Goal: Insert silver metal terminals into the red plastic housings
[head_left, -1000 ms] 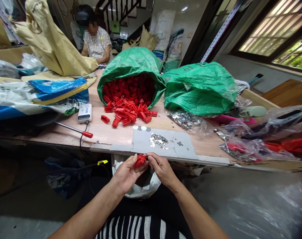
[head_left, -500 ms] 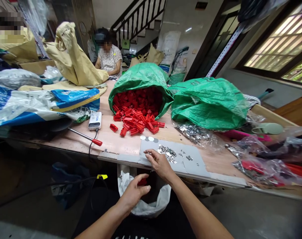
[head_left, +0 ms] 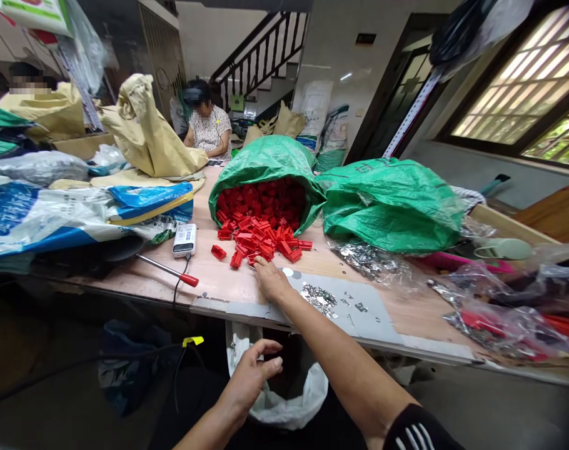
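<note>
Red plastic pieces (head_left: 266, 240) spill from a green sack (head_left: 270, 153) lying on its side on the table. My right hand (head_left: 270, 281) reaches to the near edge of this pile, its fingertips at the red pieces; whether it grips one is hidden. Over the white bag (head_left: 291, 415) below the table edge, my left hand (head_left: 254, 375) is held with thumb and fingers apart and nothing between them. Small metal parts (head_left: 318, 299) lie on a grey sheet (head_left: 371, 312) to the right of my right hand, with pale discs (head_left: 289, 272) near the sheet's top left corner.
A white device (head_left: 184, 240) with a cable and a red-tipped rod (head_left: 172, 270) lie left of the pile. Another green sack (head_left: 392, 200) and plastic bags (head_left: 504, 312) are at the right. One person (head_left: 210, 128) sits across the table; another is partly visible far left.
My right hand has moved from the grey sheet forward and left to the red pile. A red piece seen by my left hand earlier is no longer visible there. The view has shifted slightly.
</note>
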The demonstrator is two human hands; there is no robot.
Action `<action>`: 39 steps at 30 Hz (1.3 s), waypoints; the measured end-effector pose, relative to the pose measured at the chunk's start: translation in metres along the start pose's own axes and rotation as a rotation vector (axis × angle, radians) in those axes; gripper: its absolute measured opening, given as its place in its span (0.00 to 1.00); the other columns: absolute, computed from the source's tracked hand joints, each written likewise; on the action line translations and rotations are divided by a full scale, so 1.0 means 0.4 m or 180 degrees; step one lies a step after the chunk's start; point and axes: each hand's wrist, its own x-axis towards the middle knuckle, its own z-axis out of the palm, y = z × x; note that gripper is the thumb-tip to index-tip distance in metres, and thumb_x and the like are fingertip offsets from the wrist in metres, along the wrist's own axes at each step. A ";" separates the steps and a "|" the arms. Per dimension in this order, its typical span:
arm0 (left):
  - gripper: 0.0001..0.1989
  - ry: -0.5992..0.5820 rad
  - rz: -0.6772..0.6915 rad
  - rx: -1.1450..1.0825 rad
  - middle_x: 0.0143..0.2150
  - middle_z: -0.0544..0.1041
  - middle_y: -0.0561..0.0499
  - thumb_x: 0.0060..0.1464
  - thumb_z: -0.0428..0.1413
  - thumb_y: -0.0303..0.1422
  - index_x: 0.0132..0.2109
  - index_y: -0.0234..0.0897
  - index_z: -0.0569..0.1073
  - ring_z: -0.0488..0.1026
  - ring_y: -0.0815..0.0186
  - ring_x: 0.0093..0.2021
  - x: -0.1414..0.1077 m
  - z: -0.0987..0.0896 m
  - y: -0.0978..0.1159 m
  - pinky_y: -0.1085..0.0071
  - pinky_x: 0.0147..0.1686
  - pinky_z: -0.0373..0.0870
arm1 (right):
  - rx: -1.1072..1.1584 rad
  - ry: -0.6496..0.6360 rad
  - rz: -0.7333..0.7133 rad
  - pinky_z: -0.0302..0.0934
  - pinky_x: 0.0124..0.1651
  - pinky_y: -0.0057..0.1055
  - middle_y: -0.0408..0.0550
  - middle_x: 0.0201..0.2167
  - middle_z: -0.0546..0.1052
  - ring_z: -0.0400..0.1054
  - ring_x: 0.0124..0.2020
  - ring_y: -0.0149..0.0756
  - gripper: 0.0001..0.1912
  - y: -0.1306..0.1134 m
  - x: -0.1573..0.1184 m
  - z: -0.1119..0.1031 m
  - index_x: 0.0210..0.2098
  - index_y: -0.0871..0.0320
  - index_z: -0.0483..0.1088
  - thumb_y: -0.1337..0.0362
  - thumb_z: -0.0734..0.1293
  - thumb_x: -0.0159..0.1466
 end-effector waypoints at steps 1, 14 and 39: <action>0.17 0.0022 0.0014 -0.0019 0.46 0.74 0.43 0.44 0.63 0.40 0.41 0.37 0.76 0.75 0.61 0.38 0.001 0.000 0.001 0.64 0.44 0.67 | 0.0037 -0.0008 -0.0076 0.56 0.58 0.39 0.56 0.61 0.63 0.61 0.57 0.42 0.20 -0.002 -0.002 -0.001 0.52 0.63 0.67 0.76 0.58 0.61; 0.32 0.0446 0.0473 -0.1073 0.49 0.72 0.48 0.48 0.62 0.39 0.59 0.48 0.58 0.75 0.60 0.44 0.001 0.023 0.063 0.63 0.40 0.74 | 0.3667 -0.1090 -0.0034 0.57 0.29 0.22 0.46 0.39 0.74 0.65 0.30 0.27 0.17 -0.049 -0.314 -0.097 0.46 0.58 0.73 0.54 0.63 0.64; 0.23 0.0181 0.0336 -0.0570 0.36 0.79 0.51 0.40 0.67 0.32 0.46 0.35 0.73 0.75 0.71 0.36 0.023 0.038 0.029 0.77 0.39 0.70 | -0.0326 0.1176 0.2022 0.57 0.36 0.30 0.48 0.37 0.77 0.70 0.37 0.38 0.07 0.299 -0.444 -0.100 0.36 0.55 0.72 0.64 0.62 0.62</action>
